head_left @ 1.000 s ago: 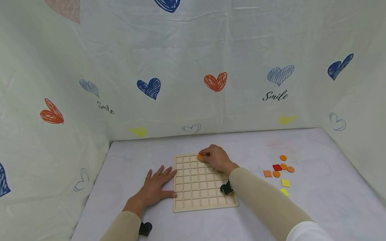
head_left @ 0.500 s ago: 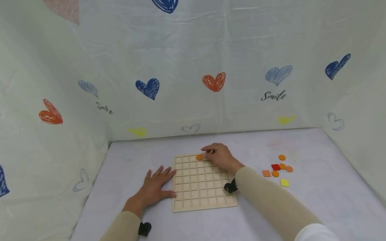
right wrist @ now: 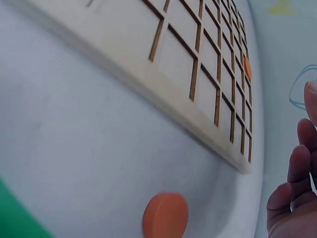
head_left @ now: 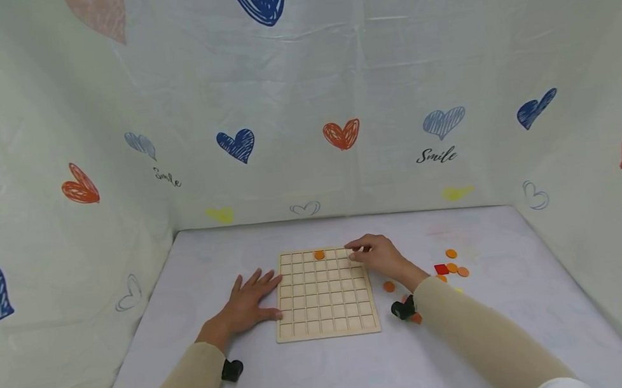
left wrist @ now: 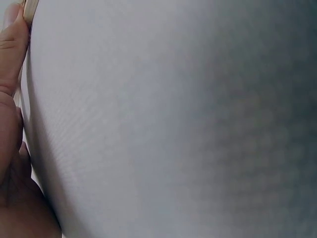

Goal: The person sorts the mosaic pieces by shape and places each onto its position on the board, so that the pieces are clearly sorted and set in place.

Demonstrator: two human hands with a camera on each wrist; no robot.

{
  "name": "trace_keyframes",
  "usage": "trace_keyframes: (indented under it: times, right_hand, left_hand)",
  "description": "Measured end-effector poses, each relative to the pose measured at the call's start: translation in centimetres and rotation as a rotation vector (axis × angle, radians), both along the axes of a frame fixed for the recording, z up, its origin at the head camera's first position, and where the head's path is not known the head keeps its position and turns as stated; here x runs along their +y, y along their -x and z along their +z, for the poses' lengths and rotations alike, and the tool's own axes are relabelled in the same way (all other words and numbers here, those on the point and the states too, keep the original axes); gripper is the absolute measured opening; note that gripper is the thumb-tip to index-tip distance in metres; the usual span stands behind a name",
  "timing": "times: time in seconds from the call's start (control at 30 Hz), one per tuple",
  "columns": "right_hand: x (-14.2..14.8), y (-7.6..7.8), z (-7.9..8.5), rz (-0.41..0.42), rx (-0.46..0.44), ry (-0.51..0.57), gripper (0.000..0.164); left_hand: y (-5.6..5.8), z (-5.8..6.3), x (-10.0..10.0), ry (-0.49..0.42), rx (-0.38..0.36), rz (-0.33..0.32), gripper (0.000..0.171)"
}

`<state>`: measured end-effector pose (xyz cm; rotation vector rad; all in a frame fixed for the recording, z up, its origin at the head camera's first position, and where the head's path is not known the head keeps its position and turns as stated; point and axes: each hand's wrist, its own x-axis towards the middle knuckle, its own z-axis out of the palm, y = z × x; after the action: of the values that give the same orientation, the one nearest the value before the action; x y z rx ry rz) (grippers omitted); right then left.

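Note:
A wooden grid board [head_left: 325, 303] lies flat on the table, with an orange disc [head_left: 319, 254] in a cell of its far row. My left hand [head_left: 245, 305] rests on the table with fingers spread, its thumb and fingertips at the board's left edge; the left wrist view catches only part of this left hand [left wrist: 11, 119] at its border. Over the board's far right corner is my right hand [head_left: 383, 256], its fingers loosely bent. No piece shows between the fingers of this right hand [right wrist: 297, 193] in the right wrist view, where the board's grid [right wrist: 208, 64] shows close up.
Right of the board lies a loose orange disc [head_left: 389, 287]. An orange piece [head_left: 416, 319] is partly hidden behind the right wrist camera [head_left: 403, 308]. Farther right are a red square [head_left: 441, 269] and several orange discs [head_left: 451, 254]. A blurred green patch [right wrist: 17, 218] shows in the right wrist view.
My right hand has let go of the orange disc in the far row and moved right to the board's corner. The left hand stays at the left edge.

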<state>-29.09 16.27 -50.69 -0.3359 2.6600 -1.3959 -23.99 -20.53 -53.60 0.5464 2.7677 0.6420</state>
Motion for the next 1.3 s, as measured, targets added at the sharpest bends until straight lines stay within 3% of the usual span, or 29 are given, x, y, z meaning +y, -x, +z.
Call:
trace_keyframes:
  times: [0.57,0.77,1.07,1.3]
  right_hand:
    - [7.2,-5.1,-1.5,-0.006,-0.070,-0.161,0.025]
    - [7.6,-5.6,-2.0,0.003,-0.064,-0.168,0.023]
    - [7.5,-5.7,-3.2,0.010,0.031,-0.227,0.022]
    - [7.3,-6.0,-3.2,-0.009,0.045,-0.252,0.023]
  left_hand:
    - [0.1,0.0,-0.2,0.017,-0.004,-0.004,0.094]
    - [0.1,0.1,-0.4,0.007,-0.005,0.004,0.094]
    - [-0.2,0.2,-0.2,-0.001,-0.004,0.002,0.093]
    - [-0.3,0.2,0.0,-0.005,0.006,-0.003,0.093]
